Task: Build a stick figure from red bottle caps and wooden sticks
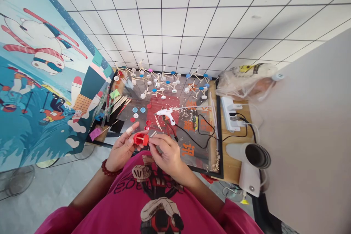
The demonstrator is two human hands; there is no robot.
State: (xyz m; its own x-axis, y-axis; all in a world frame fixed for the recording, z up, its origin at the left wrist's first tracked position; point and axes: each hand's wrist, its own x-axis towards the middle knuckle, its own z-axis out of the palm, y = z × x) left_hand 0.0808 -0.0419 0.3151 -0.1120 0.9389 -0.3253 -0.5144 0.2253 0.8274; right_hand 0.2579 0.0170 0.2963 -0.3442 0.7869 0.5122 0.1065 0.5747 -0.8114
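My left hand [120, 148] is closed around a red bottle cap [136, 139], with a pale wrap on one finger. A short wooden stick [140, 138] runs from this cap to a second red bottle cap [146, 140]. At that second cap, the thumb and fingers of my right hand [167, 153] are pinched together on its outer side. Just beyond my hands lie more red caps [148, 122] and loose short sticks [158, 121]. A white glue gun [168, 114] rests on the tabletop, its cord trailing right.
Several small wheeled stick models [171, 80] line the back. Blue caps [143, 110] and a bundle of sticks [120, 103] lie to the left. At right are a power strip [230, 114], a plastic bag [244, 80] and a dark round cup-like opening [257, 156]. Scraps litter the table.
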